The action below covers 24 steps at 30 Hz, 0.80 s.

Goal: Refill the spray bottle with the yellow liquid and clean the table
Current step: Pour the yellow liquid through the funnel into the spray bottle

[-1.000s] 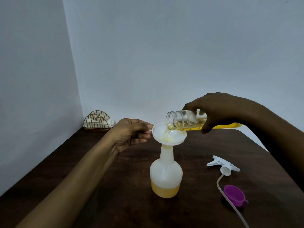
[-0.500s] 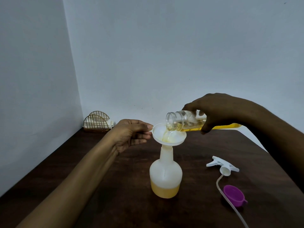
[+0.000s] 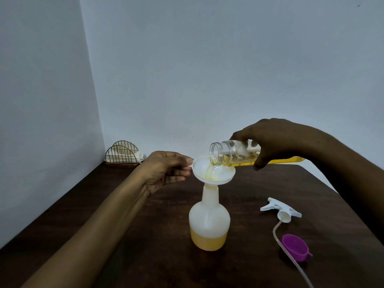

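A white spray bottle stands upright on the dark wooden table, its bottom part filled with yellow liquid. A white funnel sits in its neck. My left hand pinches the funnel's tab at its left rim. My right hand grips a clear bottle tipped almost level, its mouth over the funnel, and yellow liquid runs from it into the funnel. The white spray head with its long tube lies on the table to the right.
A purple cap lies near the spray head's tube at the right. A gold wire napkin holder with white cloth stands in the far left corner against the wall. The table's right edge runs close behind my right arm.
Almost nothing has moved. Both hands hold their places and the pouring goes on.
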Available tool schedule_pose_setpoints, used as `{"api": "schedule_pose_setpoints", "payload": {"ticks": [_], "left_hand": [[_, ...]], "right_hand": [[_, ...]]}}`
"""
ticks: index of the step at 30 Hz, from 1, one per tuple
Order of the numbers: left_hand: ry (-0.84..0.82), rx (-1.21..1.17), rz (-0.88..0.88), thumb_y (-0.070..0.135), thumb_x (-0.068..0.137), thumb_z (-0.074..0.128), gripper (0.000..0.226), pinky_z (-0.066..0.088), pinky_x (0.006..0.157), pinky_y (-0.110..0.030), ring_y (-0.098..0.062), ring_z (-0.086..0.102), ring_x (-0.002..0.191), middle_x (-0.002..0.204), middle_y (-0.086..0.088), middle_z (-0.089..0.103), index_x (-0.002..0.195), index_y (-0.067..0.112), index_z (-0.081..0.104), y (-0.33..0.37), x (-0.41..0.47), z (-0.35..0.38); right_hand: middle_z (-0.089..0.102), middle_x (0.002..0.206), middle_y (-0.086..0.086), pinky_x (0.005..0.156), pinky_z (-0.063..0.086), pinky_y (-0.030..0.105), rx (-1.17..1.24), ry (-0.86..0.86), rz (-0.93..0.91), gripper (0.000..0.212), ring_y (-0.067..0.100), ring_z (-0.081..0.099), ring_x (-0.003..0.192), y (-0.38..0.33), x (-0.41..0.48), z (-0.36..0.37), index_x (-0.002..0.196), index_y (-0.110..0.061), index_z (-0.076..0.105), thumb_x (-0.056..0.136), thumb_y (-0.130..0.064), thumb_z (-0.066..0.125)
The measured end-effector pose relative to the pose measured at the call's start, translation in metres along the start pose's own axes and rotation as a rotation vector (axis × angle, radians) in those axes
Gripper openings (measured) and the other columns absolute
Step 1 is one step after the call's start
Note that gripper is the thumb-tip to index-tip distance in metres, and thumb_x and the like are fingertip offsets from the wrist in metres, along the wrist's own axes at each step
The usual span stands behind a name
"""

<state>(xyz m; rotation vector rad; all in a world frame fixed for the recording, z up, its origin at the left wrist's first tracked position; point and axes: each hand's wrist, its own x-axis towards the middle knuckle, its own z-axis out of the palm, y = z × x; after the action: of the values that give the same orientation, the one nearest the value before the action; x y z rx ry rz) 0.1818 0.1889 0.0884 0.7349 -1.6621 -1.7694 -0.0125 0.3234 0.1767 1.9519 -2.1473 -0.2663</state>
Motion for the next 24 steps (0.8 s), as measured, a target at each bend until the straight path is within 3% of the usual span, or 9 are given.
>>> {"api": "schedule_pose_setpoints", "payload": {"ticks": [4, 24], "left_hand": [[0.004, -0.007, -0.001, 0.003, 0.085, 0.063, 0.009, 0.053, 0.045, -0.016, -0.006, 0.063, 0.046, 0.055, -0.004, 0.068, 0.080, 0.004, 0.070, 0.0002, 0.0003, 0.0004], [0.012, -0.005, 0.000, 0.004, 0.086, 0.062, 0.011, 0.052, 0.044, -0.016, -0.005, 0.062, 0.044, 0.053, -0.003, 0.067, 0.079, 0.005, 0.070, 0.0009, -0.0018, 0.0030]], "right_hand": [[0.046, 0.097, -0.024, 0.082, 0.045, 0.032, -0.005, 0.000, 0.003, 0.062, 0.012, 0.051, 0.108, -0.0006, -0.0001, -0.0004, 0.122, -0.038, 0.045, 0.070, -0.033, 0.078], [0.049, 0.097, -0.022, 0.083, 0.048, 0.035, 0.024, 0.012, 0.009, 0.055, 0.013, 0.053, 0.104, 0.0035, 0.0004, 0.0049, 0.113, -0.034, 0.049, 0.067, -0.034, 0.079]]}}
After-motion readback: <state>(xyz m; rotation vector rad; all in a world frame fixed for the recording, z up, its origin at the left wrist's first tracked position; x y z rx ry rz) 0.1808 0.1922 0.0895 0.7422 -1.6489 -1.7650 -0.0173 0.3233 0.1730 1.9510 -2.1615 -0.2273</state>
